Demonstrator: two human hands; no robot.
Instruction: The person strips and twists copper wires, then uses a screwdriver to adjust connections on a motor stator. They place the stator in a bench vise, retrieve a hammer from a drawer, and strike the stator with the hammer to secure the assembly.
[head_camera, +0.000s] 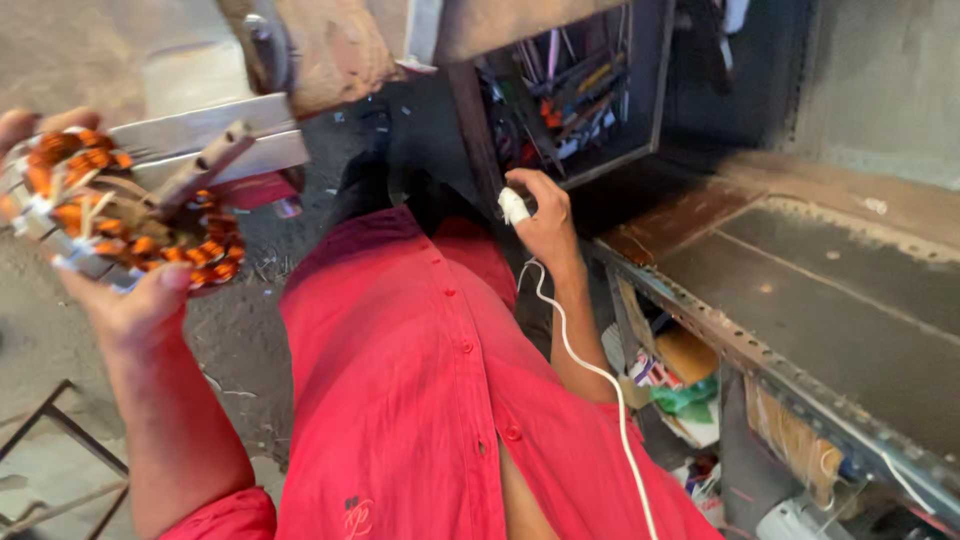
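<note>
My left hand (130, 300) holds up a round motor stator (120, 215) wound with orange copper coils, raised at the far left near a metal bracket (215, 145). My right hand (545, 220) is closed on a small white plug (512, 205) whose white cord (590, 370) trails down past my forearm. That hand hovers just below an open box of tools (575, 85). My red shirt (420, 390) fills the middle of the view.
A dark metal-edged workbench (820, 300) runs along the right, with packets and clutter on a shelf (680, 385) beneath it. A thin metal frame (60, 430) stands on the dusty floor at lower left. A wooden post (475, 130) rises in front of me.
</note>
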